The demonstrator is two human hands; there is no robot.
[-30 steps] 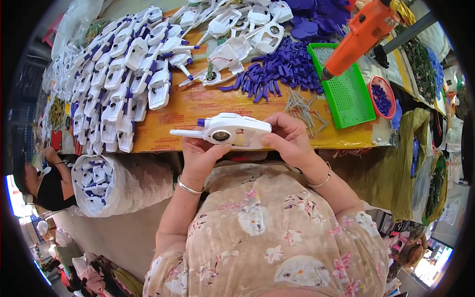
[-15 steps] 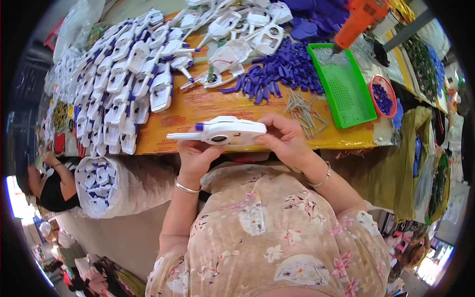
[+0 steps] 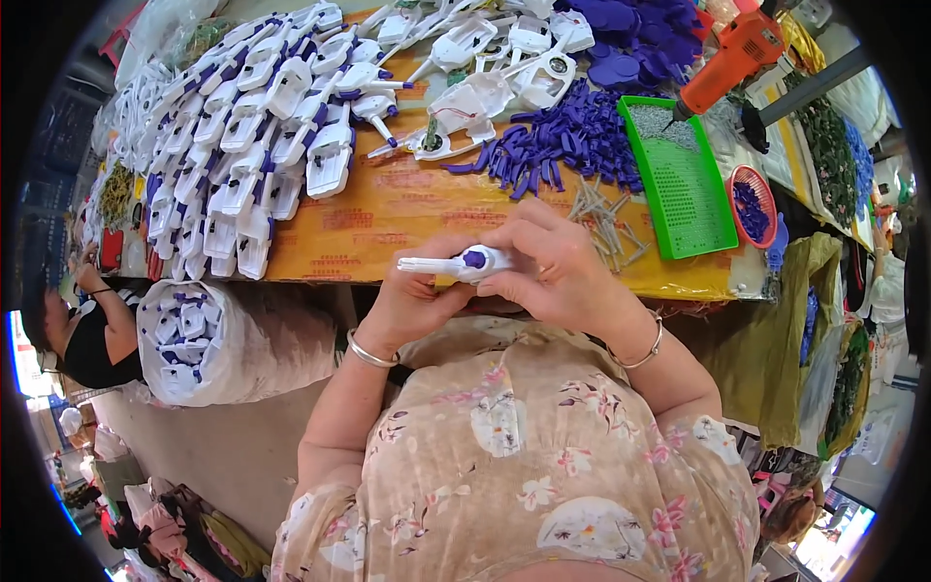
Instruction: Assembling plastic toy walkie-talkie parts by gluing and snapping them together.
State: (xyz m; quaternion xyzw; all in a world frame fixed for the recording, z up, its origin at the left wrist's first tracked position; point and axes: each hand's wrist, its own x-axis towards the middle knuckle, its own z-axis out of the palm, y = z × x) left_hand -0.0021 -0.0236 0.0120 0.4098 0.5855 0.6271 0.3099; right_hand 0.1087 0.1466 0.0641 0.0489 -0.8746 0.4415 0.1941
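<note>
Just off the table's near edge, both my hands hold a small white plastic housing with a thin white stem and a purple piece. Its narrow side faces up, and the stem points left. My left hand grips it from below and the left, thumb near the stem. Fingers and thumb of my right hand close round the wider end and cover much of it. Beyond my hands lie a heap of small purple plastic parts and several thin pale rods.
Rows of white housings cover the table's left; open white shells lie at the back. An orange power screwdriver hangs over a green tray of small metal pieces. A red basket stands alongside. A filled sack stands left, near another person.
The housing has turned from its broad side to its narrow side. My right hand has moved further over it, and my left hand has shifted slightly right.
</note>
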